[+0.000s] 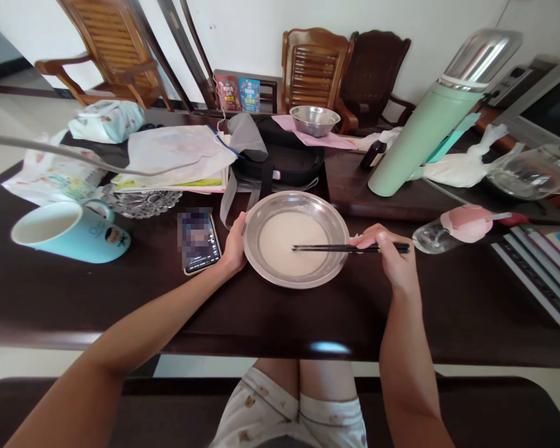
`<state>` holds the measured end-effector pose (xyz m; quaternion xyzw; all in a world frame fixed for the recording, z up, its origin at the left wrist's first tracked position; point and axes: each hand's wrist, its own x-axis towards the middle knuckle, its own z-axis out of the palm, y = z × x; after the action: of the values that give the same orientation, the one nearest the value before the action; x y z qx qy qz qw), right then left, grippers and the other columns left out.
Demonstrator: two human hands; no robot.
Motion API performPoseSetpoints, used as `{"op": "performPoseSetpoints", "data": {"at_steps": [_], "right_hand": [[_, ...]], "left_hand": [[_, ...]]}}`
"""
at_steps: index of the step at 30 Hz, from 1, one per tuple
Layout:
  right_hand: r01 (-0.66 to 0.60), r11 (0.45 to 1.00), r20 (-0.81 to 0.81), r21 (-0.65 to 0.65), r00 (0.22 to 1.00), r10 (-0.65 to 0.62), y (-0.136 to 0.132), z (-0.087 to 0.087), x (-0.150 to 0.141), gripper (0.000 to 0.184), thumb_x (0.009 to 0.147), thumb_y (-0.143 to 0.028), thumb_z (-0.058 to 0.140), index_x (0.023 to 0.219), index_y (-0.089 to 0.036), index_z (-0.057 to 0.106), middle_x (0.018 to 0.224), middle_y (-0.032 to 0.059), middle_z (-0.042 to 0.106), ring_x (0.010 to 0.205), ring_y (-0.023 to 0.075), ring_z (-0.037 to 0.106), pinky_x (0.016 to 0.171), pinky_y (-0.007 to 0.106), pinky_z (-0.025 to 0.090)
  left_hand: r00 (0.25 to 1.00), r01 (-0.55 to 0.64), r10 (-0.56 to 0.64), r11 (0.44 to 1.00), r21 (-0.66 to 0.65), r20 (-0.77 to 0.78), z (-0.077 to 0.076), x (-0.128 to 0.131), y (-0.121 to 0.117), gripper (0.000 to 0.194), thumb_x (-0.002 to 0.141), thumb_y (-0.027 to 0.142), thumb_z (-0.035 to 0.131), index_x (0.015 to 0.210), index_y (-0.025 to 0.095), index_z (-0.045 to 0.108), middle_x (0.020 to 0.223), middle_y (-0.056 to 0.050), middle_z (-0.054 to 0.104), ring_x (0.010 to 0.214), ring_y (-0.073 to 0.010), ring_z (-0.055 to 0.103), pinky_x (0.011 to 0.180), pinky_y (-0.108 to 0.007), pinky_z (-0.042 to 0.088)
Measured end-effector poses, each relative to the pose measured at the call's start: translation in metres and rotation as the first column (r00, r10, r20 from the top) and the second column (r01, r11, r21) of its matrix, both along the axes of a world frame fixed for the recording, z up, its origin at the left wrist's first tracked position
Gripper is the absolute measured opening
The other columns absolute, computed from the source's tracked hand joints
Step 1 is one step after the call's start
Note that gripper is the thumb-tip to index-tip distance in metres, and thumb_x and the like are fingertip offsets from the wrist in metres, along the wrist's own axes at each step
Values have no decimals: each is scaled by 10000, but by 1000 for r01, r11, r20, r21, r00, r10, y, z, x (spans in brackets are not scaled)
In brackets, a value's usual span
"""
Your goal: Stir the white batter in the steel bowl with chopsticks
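Observation:
A round steel bowl stands on the dark table in front of me, with a pale, milky liquid inside. My left hand is closed on the bowl's left rim; some of its fingers are hidden behind the metal. Black chopsticks lie across the right side of the bowl, gripped near their thick ends by my right hand. Their tips reach the middle of the liquid; whether they dip below its surface I cannot tell. Left of the bowl lies a phone with its screen lit.
At left are a light blue mug and a glass dish. A black bag and a smaller steel bowl sit behind. To the right stand a tall green thermos, a pink-lidded bottle and stacked books.

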<state>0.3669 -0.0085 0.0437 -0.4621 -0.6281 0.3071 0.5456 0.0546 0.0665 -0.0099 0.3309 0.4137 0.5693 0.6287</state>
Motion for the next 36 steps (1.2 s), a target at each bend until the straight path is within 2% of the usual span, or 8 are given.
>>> {"op": "performPoseSetpoints", "data": {"at_steps": [6, 13, 19, 22, 26, 29, 33, 36], "right_hand": [[-160, 986, 110, -37, 980, 163, 3, 2, -10, 315, 999, -499, 641, 873, -303, 853, 943, 49, 850, 926, 247, 742, 864, 421, 592], [-10, 1000, 20, 6, 1000, 10, 1, -1, -2, 356, 1015, -488, 618, 816, -304, 849, 891, 55, 823, 882, 237, 728, 812, 397, 585], [-150, 988, 91, -49, 984, 154, 2, 3, -10, 372, 994, -545, 627, 837, -291, 850, 884, 64, 839, 908, 257, 736, 858, 432, 597], [-102, 994, 118, -31, 987, 105, 4, 3, -11, 333, 984, -537, 650, 885, -293, 854, 947, 65, 840, 950, 248, 733, 886, 418, 588], [15, 1000, 3, -1, 1000, -15, 1, 1, -3, 376, 999, -522, 631, 796, -288, 845, 877, 63, 819, 875, 238, 731, 813, 397, 587], [-30, 999, -28, -25, 999, 30, 0, 2, -3, 431, 998, -547, 616, 739, -278, 832, 817, 69, 806, 836, 251, 735, 813, 429, 603], [-137, 989, 88, -62, 986, 142, 2, 4, -12, 370, 980, -558, 640, 837, -288, 848, 908, 66, 843, 921, 262, 746, 867, 448, 608], [-77, 997, 115, -30, 990, 80, 4, 3, -12, 321, 983, -526, 652, 886, -291, 849, 982, 65, 847, 965, 258, 743, 904, 445, 591]], "left_hand": [[1000, -4, 4, 1000, 1, -13, -1, 0, 0, 531, 804, 680, 723, 1015, 195, 766, 1021, -73, 816, 1195, -374, 701, 1021, -451, 551], [1000, 5, -5, 1000, 11, -13, 0, 1, -1, 523, 813, 681, 697, 1018, 204, 759, 1011, -78, 818, 1229, -380, 692, 1036, -470, 551], [1000, 5, -5, 1000, -6, -6, 4, 3, -2, 526, 777, 683, 723, 983, 199, 750, 1010, -74, 820, 1237, -392, 687, 1038, -480, 558], [1000, 6, -6, 1000, -8, -2, 5, 3, -2, 528, 767, 683, 730, 975, 197, 742, 1009, -77, 817, 1244, -394, 683, 1037, -483, 561], [1000, -2, 2, 1000, -9, -12, 4, 3, -2, 542, 741, 696, 751, 958, 199, 734, 982, -80, 814, 1254, -403, 675, 1038, -482, 564], [1000, 3, -3, 1000, -2, -1, 4, 3, -2, 536, 750, 693, 747, 962, 201, 730, 974, -83, 812, 1262, -410, 669, 1032, -488, 568], [1000, 1, -1, 1000, -4, 8, 4, 3, -2, 528, 760, 679, 745, 980, 200, 734, 991, -85, 812, 1248, -407, 678, 1032, -488, 569], [1000, -1, 1, 1000, -9, 9, 4, 3, -2, 518, 776, 675, 738, 982, 200, 741, 997, -82, 813, 1227, -400, 691, 1026, -479, 571]]}}
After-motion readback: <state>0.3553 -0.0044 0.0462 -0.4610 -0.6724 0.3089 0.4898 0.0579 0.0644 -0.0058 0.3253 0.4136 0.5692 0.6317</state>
